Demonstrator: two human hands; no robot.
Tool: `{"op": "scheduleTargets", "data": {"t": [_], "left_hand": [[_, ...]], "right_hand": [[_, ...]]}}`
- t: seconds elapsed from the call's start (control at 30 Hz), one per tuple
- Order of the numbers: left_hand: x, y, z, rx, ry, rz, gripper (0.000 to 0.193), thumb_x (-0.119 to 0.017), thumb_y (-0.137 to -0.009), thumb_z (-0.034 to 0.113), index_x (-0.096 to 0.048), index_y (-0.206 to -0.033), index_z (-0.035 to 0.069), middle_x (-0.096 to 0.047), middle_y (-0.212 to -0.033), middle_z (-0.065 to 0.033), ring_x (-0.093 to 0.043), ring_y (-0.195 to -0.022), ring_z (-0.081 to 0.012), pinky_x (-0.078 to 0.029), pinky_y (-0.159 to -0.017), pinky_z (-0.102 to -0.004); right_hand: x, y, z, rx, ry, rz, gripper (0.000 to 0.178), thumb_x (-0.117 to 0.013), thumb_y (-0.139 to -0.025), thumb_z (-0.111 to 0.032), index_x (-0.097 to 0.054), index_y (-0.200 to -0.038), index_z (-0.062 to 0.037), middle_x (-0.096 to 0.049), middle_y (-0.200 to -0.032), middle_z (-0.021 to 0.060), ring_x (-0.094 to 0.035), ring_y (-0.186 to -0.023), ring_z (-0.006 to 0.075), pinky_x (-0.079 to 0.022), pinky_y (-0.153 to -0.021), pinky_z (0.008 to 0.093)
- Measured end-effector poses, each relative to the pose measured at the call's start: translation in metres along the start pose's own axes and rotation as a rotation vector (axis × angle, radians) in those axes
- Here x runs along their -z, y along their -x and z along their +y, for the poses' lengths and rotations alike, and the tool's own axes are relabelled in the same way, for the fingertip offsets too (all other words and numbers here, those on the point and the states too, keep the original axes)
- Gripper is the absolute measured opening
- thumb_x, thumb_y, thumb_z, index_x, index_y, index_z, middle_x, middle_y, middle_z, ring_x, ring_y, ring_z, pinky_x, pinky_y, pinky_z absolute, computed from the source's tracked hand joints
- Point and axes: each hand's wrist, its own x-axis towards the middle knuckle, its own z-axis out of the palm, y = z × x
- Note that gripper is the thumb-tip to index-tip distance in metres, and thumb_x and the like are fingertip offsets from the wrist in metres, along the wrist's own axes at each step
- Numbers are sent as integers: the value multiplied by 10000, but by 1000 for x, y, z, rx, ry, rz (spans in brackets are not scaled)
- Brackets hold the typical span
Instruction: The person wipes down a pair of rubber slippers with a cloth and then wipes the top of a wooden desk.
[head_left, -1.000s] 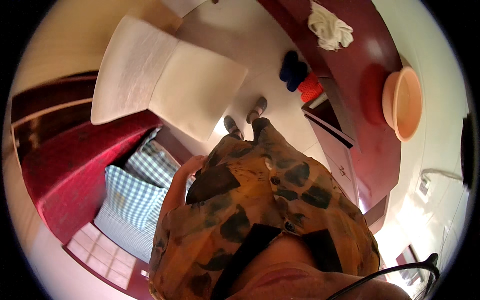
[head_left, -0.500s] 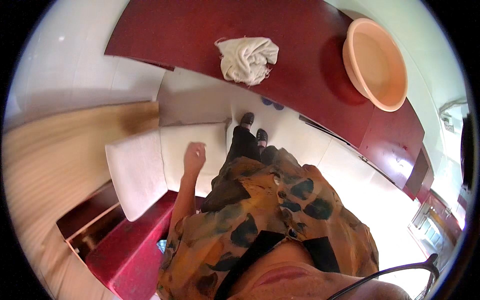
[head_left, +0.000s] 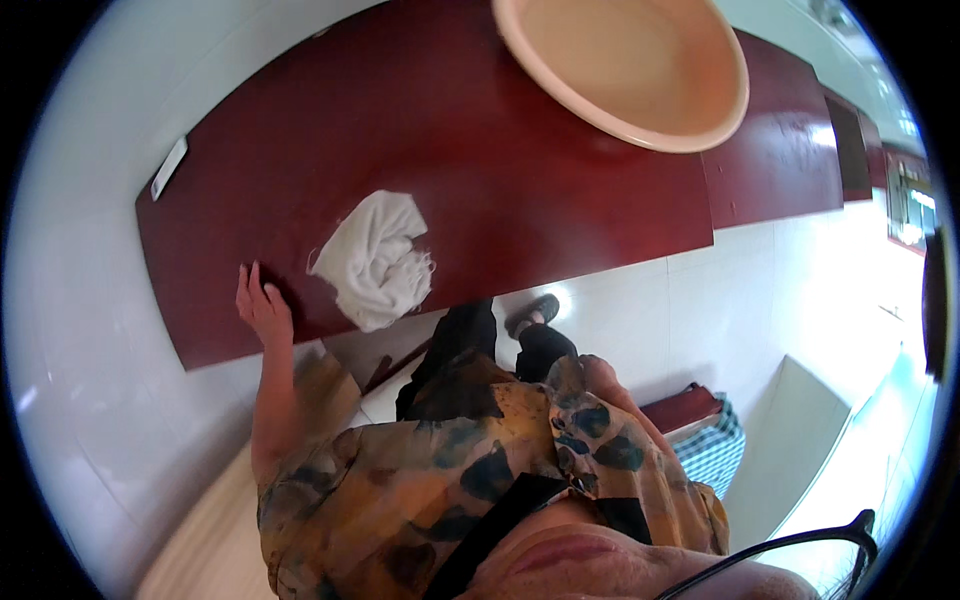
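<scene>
"While your left forearm stretches forward from the leaf-patterned shirt, how is your left hand posed?"

"You have it over the near left part of the dark red tabletop, wrist close to the edge, fingers pointing away from you. They are loosely extended and slightly apart, with nothing visible in their grasp. Whether your fingertips touch the surface, I cannot tell."

"Where does the white cloth lie from you?"

"Just to the right of that hand and apart from it. You see it crumpled on the tabletop, frayed along one side, its lower end reaching the near edge."

"And your right arm?"

"Your right forearm runs close along your side, and your right hand is low by the shirt, short of the tabletop. Your fingers there are too hidden for me to say whether they are curled, loose or holding something."

"What else is around you?"

"A peach-coloured basin stands on the tabletop, beyond the cloth and to its right, cut off by the top of the view. A thin white rectangular object is at the left edge, past your left hand."
</scene>
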Motion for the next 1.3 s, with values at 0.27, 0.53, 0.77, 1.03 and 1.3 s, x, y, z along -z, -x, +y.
{"op": "scheduleTargets", "data": {"t": [0.27,0.53,0.77,1.03,1.3], "left_hand": [[3,-17,-14,-117,-117,-156,424,-316,-955,229,-400,-1302,0,-367,-1357,-202,-342,-1247,-340,-257,-1036,-442],[-8,-12,-39,-164,-14,-67,508,-297,-965,354,-437,-1247,-44,-459,-1255,-207,-444,-1143,-332,-345,-972,-415],[4,-25,-86,-198,150,-269,545,-336,-953,394,-430,-1234,-64,-472,-1225,-191,-459,-1119,-304,-372,-932,-386],[5,-14,-4,-54,339,-110,444,-355,-952,289,-473,-1218,-46,-492,-1204,-203,-464,-1114,-305,-339,-974,-384],[-23,-44,-33,-55,234,42,405,-381,-905,280,-585,-1157,37,-544,-1208,-162,-501,-1112,-317,-371,-962,-384]], "right_hand": [[-106,-2,-15,-221,-113,151,485,-572,-788,-411,-532,-1137,-77,-473,-1213,147,-394,-1176,332,-346,-964,449],[-121,-9,-14,-436,-356,421,525,-638,-740,-312,-501,-1188,-76,-408,-1298,130,-340,-1225,318,-315,-994,440],[-135,-5,-25,-356,-371,581,531,-656,-708,-290,-501,-1167,-70,-411,-1284,142,-330,-1225,328,-277,-1000,460],[-160,1,-30,-266,-284,815,505,-639,-724,-304,-515,-1152,-67,-456,-1245,144,-382,-1185,335,-316,-962,460],[-174,-18,-39,-269,-150,988,462,-613,-754,-345,-545,-1129,-84,-483,-1229,141,-396,-1188,309,-349,-942,457]]}}
